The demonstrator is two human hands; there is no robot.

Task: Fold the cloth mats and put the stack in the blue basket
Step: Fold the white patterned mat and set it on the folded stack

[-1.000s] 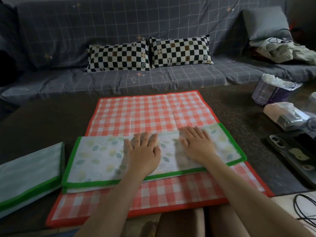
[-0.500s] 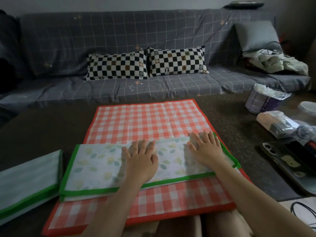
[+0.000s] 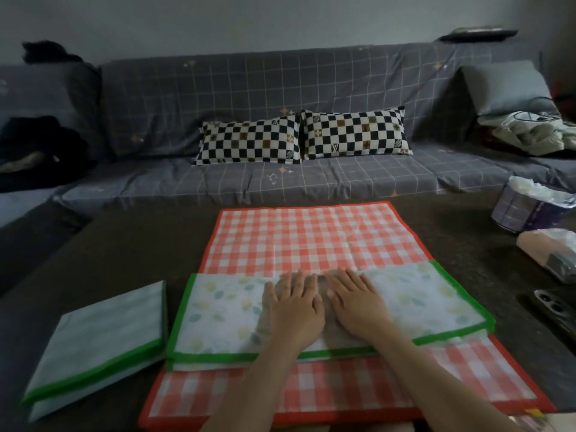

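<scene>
- Your left hand [image 3: 294, 310] and right hand [image 3: 355, 304] lie flat, side by side, on the leaf-print mat [image 3: 237, 310]; fingers straight and spread, palms down, gripping nothing; the two hands almost touch at the mat's middle.
- That leaf-print mat is folded into a long strip with a green border; its doubled edge shows along the side nearest you, under your wrists; it runs out well past both hands, to the left and to the right.
- Beneath it, the red checked mat [image 3: 311, 238] lies open and flat; it reaches out beyond your fingertips and also back under your forearms, so the strip crosses it.
- Left of your left hand, just beside the strip's end, a folded green-edged mat [image 3: 103, 335] sits on the dark table [image 3: 118, 254]; whether it touches the strip, you cannot tell.
- Right of your right hand, well apart, a pale wrapped packet [image 3: 548, 247], a purple-patterned bag [image 3: 526, 210] with white stuff on top, and a dark phone [image 3: 551, 310] at the frame's edge.
- Beyond your fingertips, past the table, a grey checked sofa [image 3: 249, 98] with two black-and-white chequered cushions [image 3: 299, 138] side by side; a grey pillow [image 3: 505, 85] and crumpled pale cloth [image 3: 533, 132] at its right end; dark bundles [image 3: 37, 151] at its left end.
</scene>
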